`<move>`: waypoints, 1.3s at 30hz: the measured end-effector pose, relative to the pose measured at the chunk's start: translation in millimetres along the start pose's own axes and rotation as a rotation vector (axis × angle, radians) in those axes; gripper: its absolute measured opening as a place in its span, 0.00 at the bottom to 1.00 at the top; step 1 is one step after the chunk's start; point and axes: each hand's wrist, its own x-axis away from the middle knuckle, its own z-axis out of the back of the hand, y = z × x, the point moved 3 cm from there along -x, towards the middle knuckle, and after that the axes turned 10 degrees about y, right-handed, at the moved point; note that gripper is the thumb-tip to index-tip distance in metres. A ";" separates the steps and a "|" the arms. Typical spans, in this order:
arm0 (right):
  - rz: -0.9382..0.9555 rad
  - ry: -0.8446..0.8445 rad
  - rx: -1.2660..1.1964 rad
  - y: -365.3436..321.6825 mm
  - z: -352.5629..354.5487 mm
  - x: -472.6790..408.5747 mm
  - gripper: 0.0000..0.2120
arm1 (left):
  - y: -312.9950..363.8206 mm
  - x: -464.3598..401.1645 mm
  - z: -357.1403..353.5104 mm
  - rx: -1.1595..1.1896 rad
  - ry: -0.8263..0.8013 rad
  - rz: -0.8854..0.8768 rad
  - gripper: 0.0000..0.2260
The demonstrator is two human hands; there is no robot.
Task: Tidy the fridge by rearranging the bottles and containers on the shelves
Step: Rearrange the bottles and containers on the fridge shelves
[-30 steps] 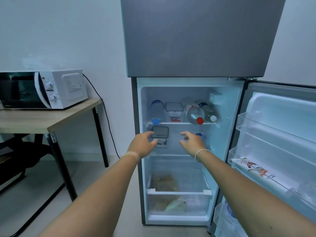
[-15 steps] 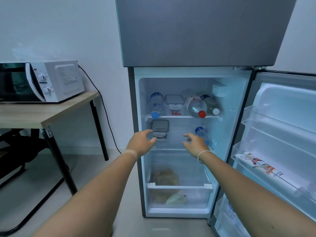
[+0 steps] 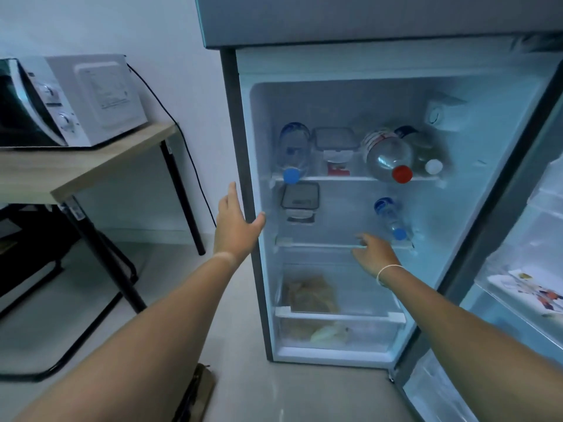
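Two bare arms reach toward an open fridge [image 3: 475, 95]. The left hand [image 3: 234, 222] is raised at the fridge's left front edge, fingers straight and together, thumb spread toward the inside; it holds nothing, and whether it touches the edge cannot be told. The right hand [image 3: 373, 254], with a thin white band at the wrist, is at the front rim of the middle shelf [image 3: 320, 243], fingers loosely extended and empty. Its fingertips are near a small bottle [image 3: 391, 216] with a blue cap that lies on that shelf, cap toward the front.

At the left of the middle shelf sits a clear container [image 3: 300, 201] with a dark lid. On the top shelf [image 3: 335, 178], from left to right, lie a blue-capped bottle [image 3: 294, 150], a lidded box [image 3: 335, 144] with a small red item below it, a large bottle [image 3: 388, 153] with a red cap, and a white-capped bottle [image 3: 426, 150]. All three bottles lie on their sides, caps forward. Below, a clear drawer [image 3: 339, 318] holds blurred food.

The fridge door [image 3: 518, 269] stands open at right, a printed packet [image 3: 533, 290] on its rack. At left, a microwave [image 3: 79, 99] sits on a wooden table [image 3: 91, 166].
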 end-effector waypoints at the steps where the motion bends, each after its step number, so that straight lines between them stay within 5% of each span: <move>1: 0.005 0.001 0.015 2.7 -4.7 -6.4 0.21 | -3.0 -6.3 -4.3 0.015 -0.005 0.010 0.36; 19: -0.069 0.208 0.425 71.9 -28.1 -122.7 0.26 | -54.5 -47.4 -65.7 0.249 0.109 0.145 0.09; 36: -0.362 0.365 0.034 112.3 -39.8 -146.0 0.17 | -59.6 -45.7 -72.4 0.163 0.204 0.135 0.10; 39: -0.436 0.423 -0.087 103.0 -39.9 -137.9 0.27 | -60.1 -45.9 -72.1 0.157 0.196 0.136 0.10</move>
